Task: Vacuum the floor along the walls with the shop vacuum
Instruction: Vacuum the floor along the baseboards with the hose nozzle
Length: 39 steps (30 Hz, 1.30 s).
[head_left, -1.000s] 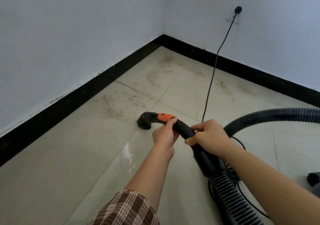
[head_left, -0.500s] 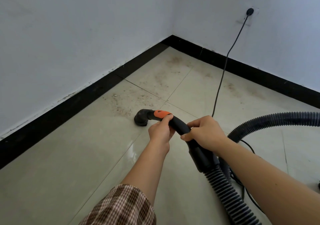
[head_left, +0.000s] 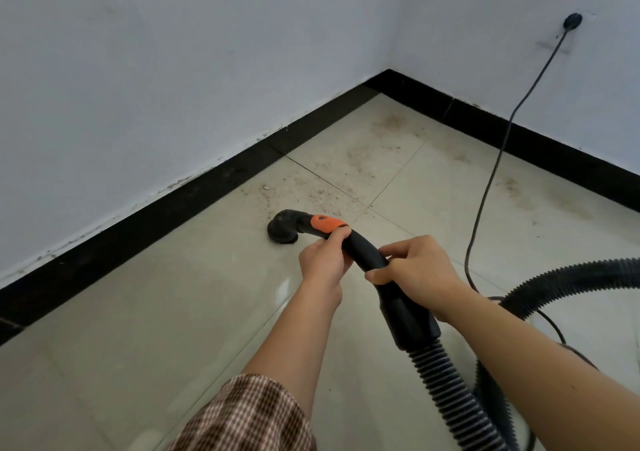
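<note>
Corner of room, mid-clean: my left hand (head_left: 323,263) and right hand (head_left: 419,270) both grip curved handle tube (head_left: 363,253), fingers wrapped round it. Round brush nozzle (head_left: 282,230) sits on floor tile (head_left: 138,329) near black baseboard (head_left: 173,215), just short of grit patch (head_left: 311,190). My judgement: keep brush flat, sweep slowly along baseboard, stay off power cord (head_left: 485,190).

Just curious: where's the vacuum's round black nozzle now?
In the head view, the round black nozzle rests centrally on beige floor tiles, near the left black baseboard.

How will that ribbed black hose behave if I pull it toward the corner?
Probably floppy: the ribbed hose bends in a loop behind the right hand. It may drag against the power cord lying beside it. The handle tube looks rigid.
</note>
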### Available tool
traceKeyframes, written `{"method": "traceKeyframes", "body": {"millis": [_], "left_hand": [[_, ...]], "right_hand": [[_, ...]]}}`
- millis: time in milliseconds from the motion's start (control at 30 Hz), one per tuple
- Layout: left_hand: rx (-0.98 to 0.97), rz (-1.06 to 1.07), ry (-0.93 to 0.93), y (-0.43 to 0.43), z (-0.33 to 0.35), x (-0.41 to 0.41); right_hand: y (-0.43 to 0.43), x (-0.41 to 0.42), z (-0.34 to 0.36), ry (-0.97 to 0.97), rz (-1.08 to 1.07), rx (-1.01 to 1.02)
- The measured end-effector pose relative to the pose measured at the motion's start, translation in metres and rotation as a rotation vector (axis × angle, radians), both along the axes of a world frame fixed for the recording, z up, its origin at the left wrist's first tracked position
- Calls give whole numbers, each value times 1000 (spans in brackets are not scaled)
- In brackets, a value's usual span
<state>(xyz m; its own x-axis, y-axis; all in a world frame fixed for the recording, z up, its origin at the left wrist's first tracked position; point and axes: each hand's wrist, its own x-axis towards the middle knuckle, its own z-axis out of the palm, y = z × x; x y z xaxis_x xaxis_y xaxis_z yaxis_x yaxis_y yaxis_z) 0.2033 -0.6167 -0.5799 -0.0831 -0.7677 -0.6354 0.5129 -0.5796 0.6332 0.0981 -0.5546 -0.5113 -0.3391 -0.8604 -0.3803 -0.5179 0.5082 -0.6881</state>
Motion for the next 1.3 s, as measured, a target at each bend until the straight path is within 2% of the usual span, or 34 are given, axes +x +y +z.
{"method": "traceKeyframes", "body": {"millis": [767,1067,1300], "left_hand": [[-17,152,-27,-29,-7,52],[-7,61,-103,-42,-6,63],[66,32,-197,-53,11,34]], "right_hand": [[-40,48,-18,-37,149,-74],[-55,51,-32,-20,198,-86],[-58,29,-29,-26,143,-96]]}}
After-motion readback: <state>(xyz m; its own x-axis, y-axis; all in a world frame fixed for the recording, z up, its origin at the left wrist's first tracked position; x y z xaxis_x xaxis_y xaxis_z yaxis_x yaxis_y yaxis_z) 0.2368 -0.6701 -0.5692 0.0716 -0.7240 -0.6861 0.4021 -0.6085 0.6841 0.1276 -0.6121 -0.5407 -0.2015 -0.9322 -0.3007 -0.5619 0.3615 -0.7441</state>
